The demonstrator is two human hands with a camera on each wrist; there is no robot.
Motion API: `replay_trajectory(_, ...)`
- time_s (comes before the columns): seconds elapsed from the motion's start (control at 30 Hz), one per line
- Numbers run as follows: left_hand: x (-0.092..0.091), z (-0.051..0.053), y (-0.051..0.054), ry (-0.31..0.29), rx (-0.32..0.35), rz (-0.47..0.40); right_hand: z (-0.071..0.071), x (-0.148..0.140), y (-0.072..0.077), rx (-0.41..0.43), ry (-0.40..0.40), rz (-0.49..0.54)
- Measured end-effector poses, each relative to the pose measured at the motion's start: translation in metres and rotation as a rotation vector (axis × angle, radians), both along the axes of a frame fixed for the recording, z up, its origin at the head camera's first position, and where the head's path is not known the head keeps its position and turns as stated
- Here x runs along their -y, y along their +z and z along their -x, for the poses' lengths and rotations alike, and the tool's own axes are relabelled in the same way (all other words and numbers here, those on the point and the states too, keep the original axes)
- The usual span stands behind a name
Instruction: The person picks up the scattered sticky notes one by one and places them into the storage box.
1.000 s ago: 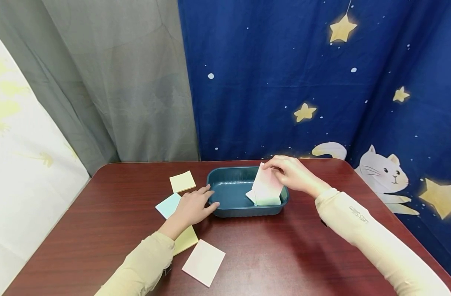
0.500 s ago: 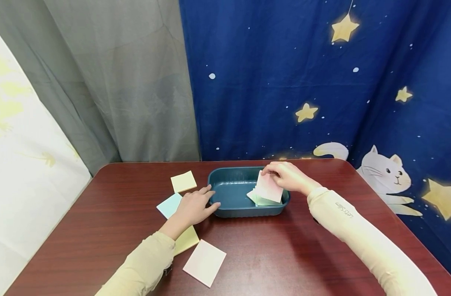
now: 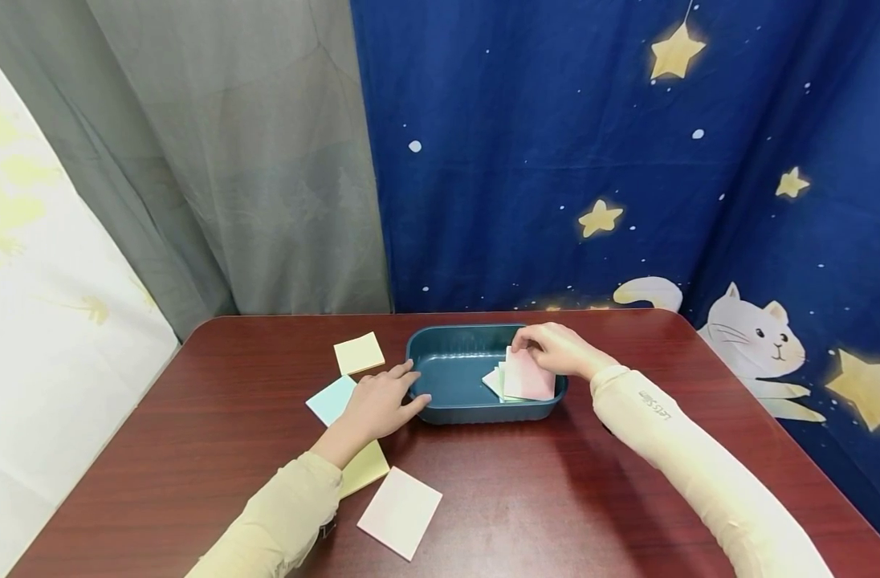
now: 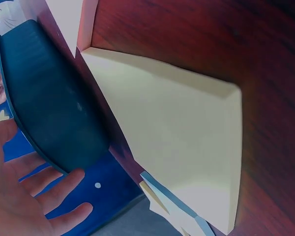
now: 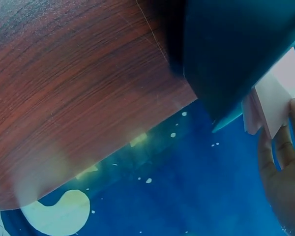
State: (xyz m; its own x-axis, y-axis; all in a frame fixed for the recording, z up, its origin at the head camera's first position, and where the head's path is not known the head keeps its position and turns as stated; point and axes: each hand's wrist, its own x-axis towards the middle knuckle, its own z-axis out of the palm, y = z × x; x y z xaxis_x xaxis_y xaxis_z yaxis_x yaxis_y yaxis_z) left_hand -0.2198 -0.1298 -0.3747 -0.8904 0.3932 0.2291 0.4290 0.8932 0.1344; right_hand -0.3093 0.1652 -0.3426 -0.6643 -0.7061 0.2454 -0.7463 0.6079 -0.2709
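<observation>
A dark teal rectangular tray stands toward the far side of the table. Over its right end my right hand pinches a pink sticky note pad by the top edge. The pink pad slants down onto pale green and white pads inside the tray. In the right wrist view, fingers hold the pink pad beyond the tray wall. My left hand, fingers spread and fairly straight, rests against the tray's left end. In the left wrist view its fingertips lie at the tray's rim.
Left of the tray lie a small pale yellow pad and a light blue pad. Nearer, another yellow pad is partly under my left forearm, with a pale pink pad beside it. Curtains hang behind the table.
My right hand has lowered with the pink pad, which now sits deeper in the tray and covers more of the pads beneath. The left hand stays in place.
</observation>
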Motion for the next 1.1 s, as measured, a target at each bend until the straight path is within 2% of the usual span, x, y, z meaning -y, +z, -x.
replay_trajectory(0.23,0.0,0.0,-0.001,0.0,0.003,0.0,0.008,0.002,-0.007,-0.038,-0.041,-0.021)
replay_trajectory(0.47,0.0,0.001,-0.001,-0.001,0.003,-0.009,0.011,0.006,-0.017,-0.148,-0.044,-0.098)
replay_trajectory(0.57,0.0,0.002,-0.002,-0.001,0.001,-0.007,0.012,0.006,-0.02,-0.168,-0.038,-0.124)
replay_trajectory(0.87,0.0,0.001,-0.001,-0.003,-0.003,0.001,0.011,0.004,-0.028,-0.177,-0.03,-0.129)
replay_trajectory(1.1,0.0,0.001,0.0,-0.003,-0.001,0.009,0.009,0.0,-0.028,-0.164,-0.04,-0.109)
